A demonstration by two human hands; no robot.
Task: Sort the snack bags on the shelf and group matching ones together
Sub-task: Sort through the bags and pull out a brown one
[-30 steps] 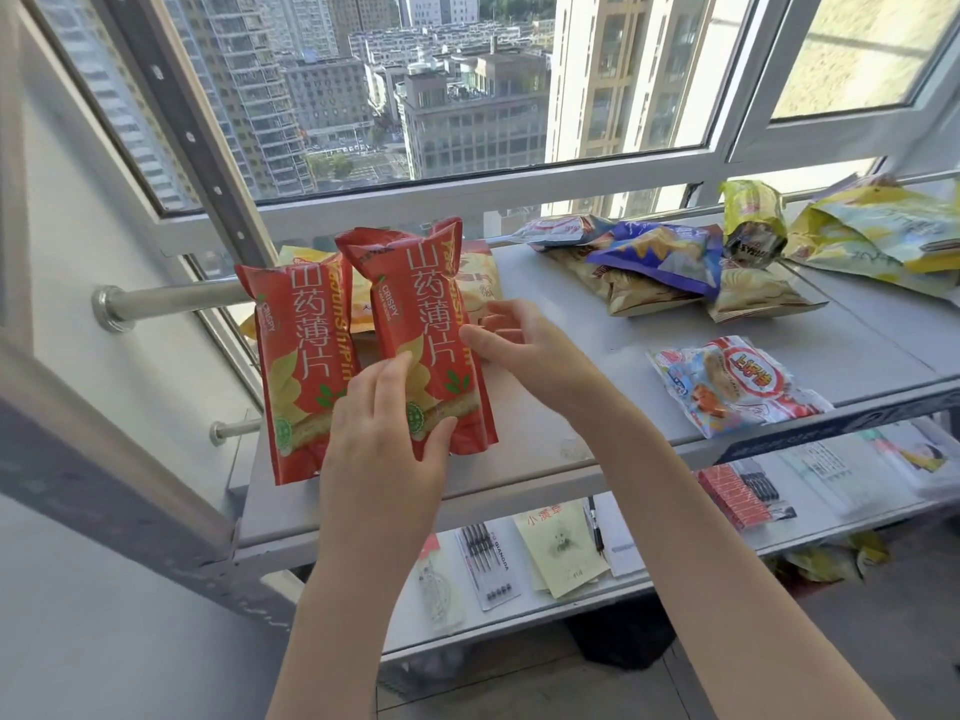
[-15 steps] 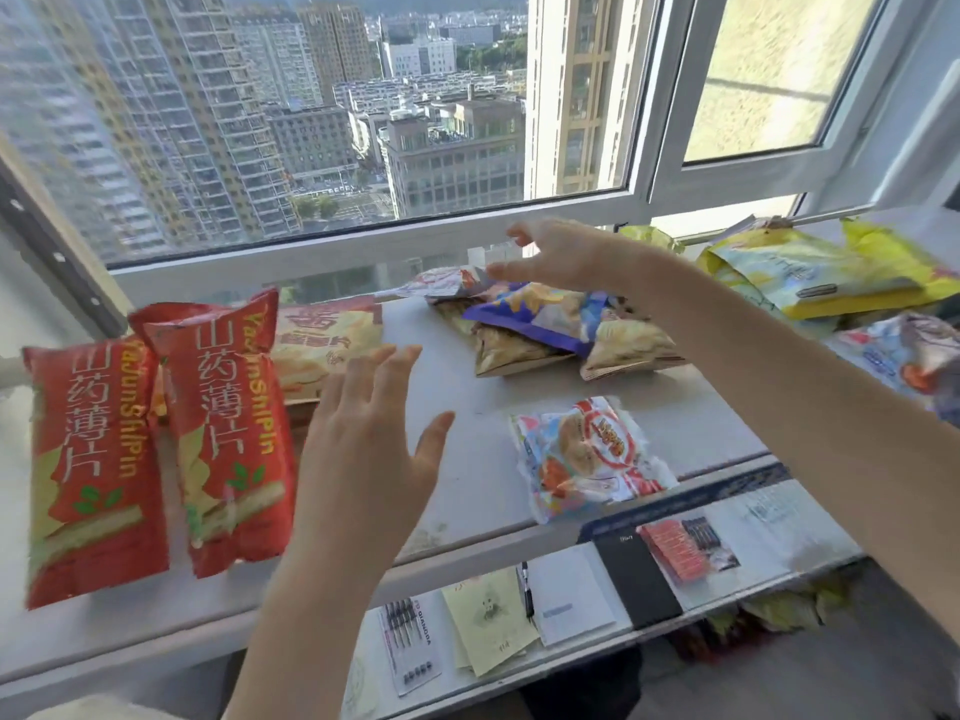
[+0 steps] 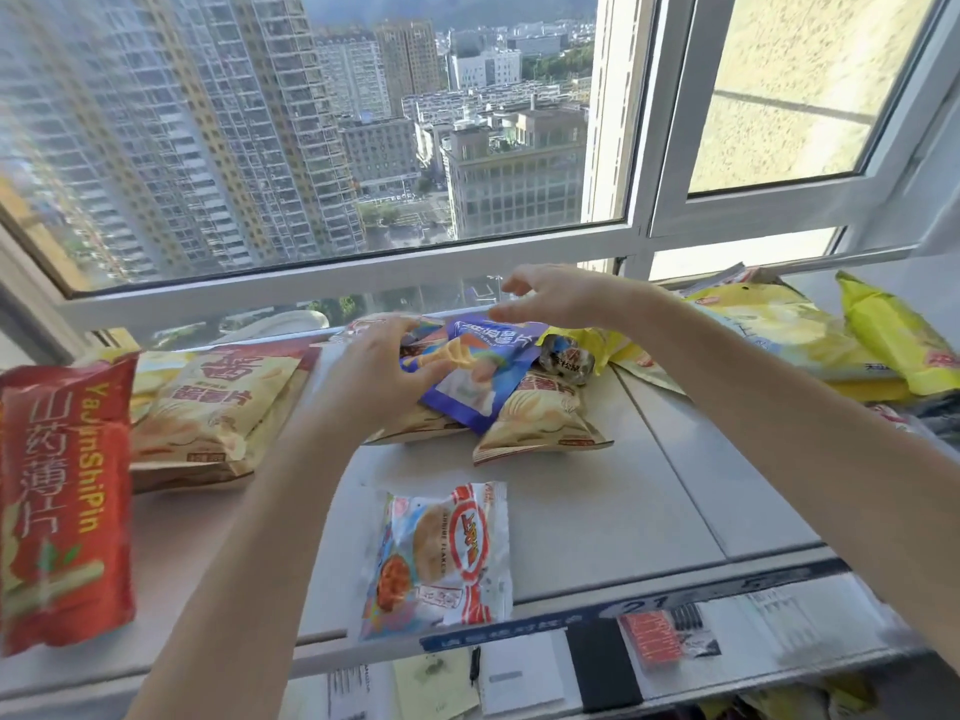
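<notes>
My left hand [image 3: 382, 374] grips the left edge of a blue snack bag [image 3: 478, 387], with the thumb on its front. That bag lies atop a pile of cream chip bags [image 3: 540, 420] at the back of the grey shelf [image 3: 649, 485]. Spread open with nothing in it, my right hand [image 3: 558, 298] hovers just above the pile's far side. A red bag [image 3: 62, 501] lies at the far left, and next to it are more cream chip bags [image 3: 218, 407]. A white and red cracker bag [image 3: 441, 558] sits alone near the front edge. Yellow bags [image 3: 779, 335] are heaped at the right.
A small crumpled silver and yellow bag [image 3: 566, 356] rests beside the pile. The window frame [image 3: 363, 278] runs right behind the shelf. A lower shelf [image 3: 519, 678] under the front edge holds papers and small packets.
The view has swung right, leaving the red bags at the left. My left hand went from hovering open to the blue bag. My right hand stays above the pile.
</notes>
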